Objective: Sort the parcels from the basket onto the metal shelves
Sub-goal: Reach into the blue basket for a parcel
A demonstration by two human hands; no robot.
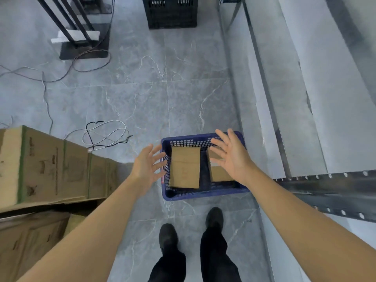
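Note:
A blue plastic basket (203, 195) stands on the grey floor just ahead of my feet. Two brown cardboard parcels lie in it: a larger parcel (184, 167) on the left and a second parcel (219, 174) on the right, partly hidden by my right hand. My left hand (149, 164) hovers above the basket's left wall, fingers spread, holding nothing. My right hand (231, 154) hangs over the right side of the basket, fingers apart and empty. The metal shelves (329, 182) run along the right, with a perforated dark beam beside the basket.
Large cardboard cartons (50, 167) are stacked at the left. Loose cables (105, 132) trail over the floor ahead of them. A black crate (171, 13) stands at the far end, and a dark metal stand (81, 37) at the far left.

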